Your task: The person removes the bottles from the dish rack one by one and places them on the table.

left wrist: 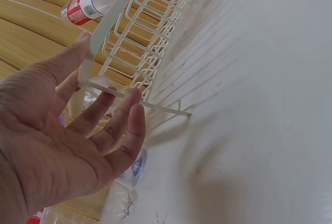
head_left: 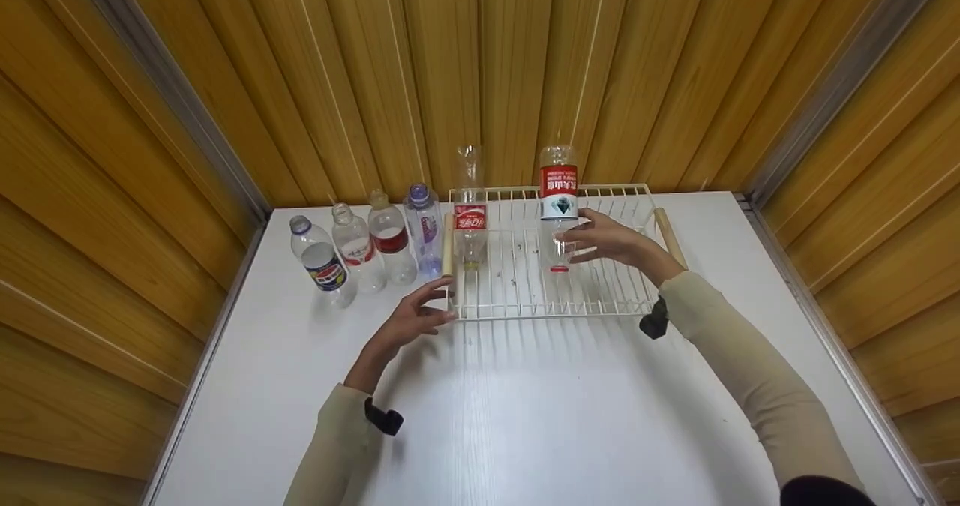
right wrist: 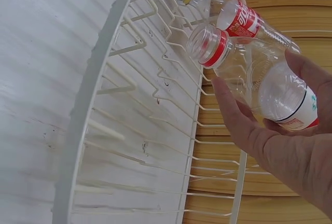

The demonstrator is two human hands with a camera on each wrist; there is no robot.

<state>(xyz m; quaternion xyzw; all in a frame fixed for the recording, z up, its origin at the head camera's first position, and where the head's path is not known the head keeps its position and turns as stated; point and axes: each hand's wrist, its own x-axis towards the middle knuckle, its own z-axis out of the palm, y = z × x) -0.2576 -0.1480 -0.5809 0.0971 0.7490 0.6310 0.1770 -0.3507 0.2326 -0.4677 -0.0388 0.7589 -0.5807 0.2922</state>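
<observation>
My left hand [head_left: 411, 317] is at the front left corner of a white wire rack [head_left: 517, 312]. Its thumb and index finger pinch the corner bar, and the other fingers curve loosely below. My right hand [head_left: 611, 239] holds a clear plastic bottle [head_left: 559, 191] with a red and white label upside down over the rack. In the right wrist view, the fingers and thumb curl around its body, and its open neck with a red ring points down. Another clear bottle [head_left: 470, 217], with a red label, stands upside down in the rack's left side, beside the wooden handle [head_left: 448, 244].
Several empty bottles stand upright left of the rack: one with a dark blue label [head_left: 324, 264], one with a pale red label [head_left: 358, 250], one with a dark red label [head_left: 391, 240] and a purple-tinted one [head_left: 425, 229]. Wood-patterned walls [head_left: 510, 64] border the white table [head_left: 525, 416].
</observation>
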